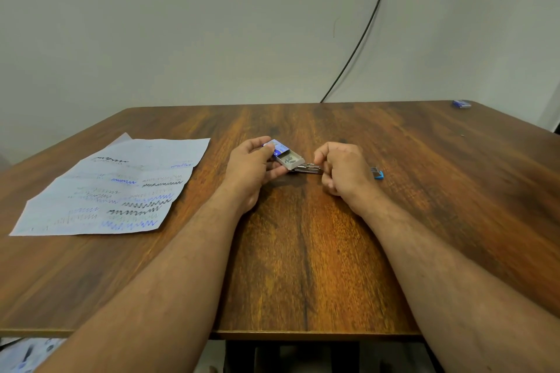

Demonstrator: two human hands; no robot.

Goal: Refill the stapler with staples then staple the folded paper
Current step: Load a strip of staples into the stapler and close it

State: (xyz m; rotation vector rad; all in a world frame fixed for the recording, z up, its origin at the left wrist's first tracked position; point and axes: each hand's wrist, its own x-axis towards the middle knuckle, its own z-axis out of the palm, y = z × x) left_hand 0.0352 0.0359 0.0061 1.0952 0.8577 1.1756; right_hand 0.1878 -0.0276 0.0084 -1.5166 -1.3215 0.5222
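Observation:
My left hand (253, 168) grips a small blue staple box (281, 151) whose grey inner tray (291, 159) is slid out toward the right. Metal staple strips (308, 168) lie just below the tray's open end, and my right hand (341, 169) pinches them with curled fingers. A blue stapler (377, 173) lies on the table right behind my right hand, mostly hidden by it. The paper (121, 188), creased and covered in scribbled lines, lies flat on the table's left side.
The wooden table (303, 251) runs up to a plain wall. A second small blue box (461, 104) sits at the far right corner. A black cable (363, 30) hangs down the wall behind the table.

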